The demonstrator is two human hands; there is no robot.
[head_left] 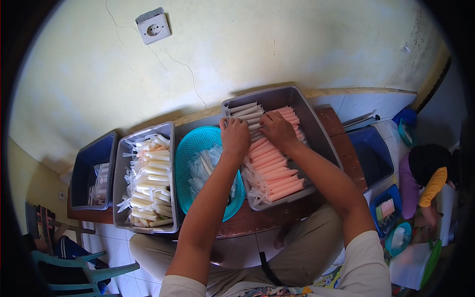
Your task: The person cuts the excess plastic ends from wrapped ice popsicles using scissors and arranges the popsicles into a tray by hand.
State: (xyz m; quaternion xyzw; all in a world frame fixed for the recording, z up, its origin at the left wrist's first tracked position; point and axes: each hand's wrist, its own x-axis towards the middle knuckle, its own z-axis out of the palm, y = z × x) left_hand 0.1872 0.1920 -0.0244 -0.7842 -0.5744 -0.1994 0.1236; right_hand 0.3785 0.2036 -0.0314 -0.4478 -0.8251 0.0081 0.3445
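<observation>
While a seated person leans over a row of containers on a bench (352, 166), both bare hands work at the top centre of the frame, inside a grey bin (320, 136). Filled plastic tubes lie there side by side: grey tubes (246, 110) towards the bin's upper left, pink tubes (274, 173) down its middle and along its right stack.

The left hand (236, 137) and right hand (278, 131) are near each other but apart, with grey tubes showing in the gap between them. Their fingers curl down at the lower part of the grey stack; whether they pinch a tube or merely touch it, I cannot tell.

Handling these tubes well probably calls for light fingertips at both ends, keeping each one level and parallel to its neighbours. A hard squeeze in the middle might strain the thin plastic, and a dragging wrist could knock the neat pink stack out of line.

Both backs of the hands face the viewer. The left forearm rises from the bottom centre, leaning slightly right, and crosses over a turquoise basket (183, 157) of clear plastic (200, 171). The right elbow, at lower right, is bent, and that forearm slants up and left across the bin's lower right side, its hand angled inward over the tubes.
</observation>
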